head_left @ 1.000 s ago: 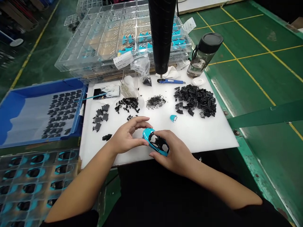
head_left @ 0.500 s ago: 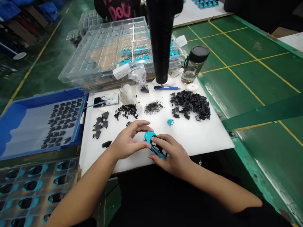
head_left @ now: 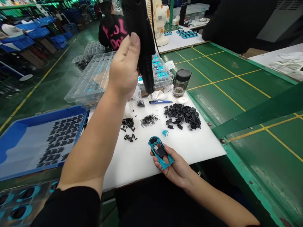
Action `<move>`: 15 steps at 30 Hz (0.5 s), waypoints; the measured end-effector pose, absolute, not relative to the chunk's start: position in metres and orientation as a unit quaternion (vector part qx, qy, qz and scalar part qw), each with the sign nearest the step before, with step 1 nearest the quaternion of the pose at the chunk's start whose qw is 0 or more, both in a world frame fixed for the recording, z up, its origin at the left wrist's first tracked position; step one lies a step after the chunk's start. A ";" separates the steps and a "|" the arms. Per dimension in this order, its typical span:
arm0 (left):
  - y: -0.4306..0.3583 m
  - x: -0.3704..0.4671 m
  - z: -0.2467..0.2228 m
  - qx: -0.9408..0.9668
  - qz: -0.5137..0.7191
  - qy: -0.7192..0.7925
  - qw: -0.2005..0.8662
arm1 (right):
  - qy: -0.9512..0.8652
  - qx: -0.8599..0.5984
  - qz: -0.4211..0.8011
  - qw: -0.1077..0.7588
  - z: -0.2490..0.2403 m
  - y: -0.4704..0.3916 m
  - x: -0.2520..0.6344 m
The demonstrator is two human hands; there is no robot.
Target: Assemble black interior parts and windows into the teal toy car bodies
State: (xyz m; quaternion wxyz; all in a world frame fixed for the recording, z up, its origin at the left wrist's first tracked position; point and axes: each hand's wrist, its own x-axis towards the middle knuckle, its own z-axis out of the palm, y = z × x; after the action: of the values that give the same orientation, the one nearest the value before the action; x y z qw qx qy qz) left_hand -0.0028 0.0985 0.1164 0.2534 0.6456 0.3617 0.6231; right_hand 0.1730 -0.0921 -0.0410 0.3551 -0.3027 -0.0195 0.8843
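Note:
My left hand [head_left: 125, 64] is raised and wrapped round a black electric screwdriver [head_left: 147, 71], which hangs upright with its tip downward above the board. In my right hand [head_left: 176, 168] lies a blue toy car body [head_left: 161, 152], its hollow side up, with black parts inside it. Just beyond it on the white board [head_left: 142, 164] is a small blue part with a black frame [head_left: 165, 133]. A heap of tiny black screws [head_left: 149, 120] sits below the screwdriver's tip. Black plastic pieces form a large pile [head_left: 183, 116] to the right and smaller ones [head_left: 128, 124] to the left.
A blue tray [head_left: 14, 157] of dark parts stands at left, above a case of blue car bodies [head_left: 27, 193]. Clear compartment boxes [head_left: 80, 85], a blue utility knife [head_left: 160, 101] and a lidded cup [head_left: 181, 82] are at the back. Another person [head_left: 113, 30] sits beyond.
My left hand has left the toy car body and risen to grip the screwdriver. My right hand now holds the body alone, turned hollow side up. The camera view has tilted up.

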 end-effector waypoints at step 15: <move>-0.021 0.009 0.072 0.490 0.693 0.345 0.401 | 0.103 -0.338 0.858 0.372 -0.039 -0.091 0.145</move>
State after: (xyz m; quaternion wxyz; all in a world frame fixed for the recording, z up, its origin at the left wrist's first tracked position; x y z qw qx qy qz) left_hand 0.0089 -0.0209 0.0715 0.4014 0.4898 0.3447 0.6930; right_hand 0.1454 -0.0914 -0.0386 0.3719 -0.3383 0.1031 0.8582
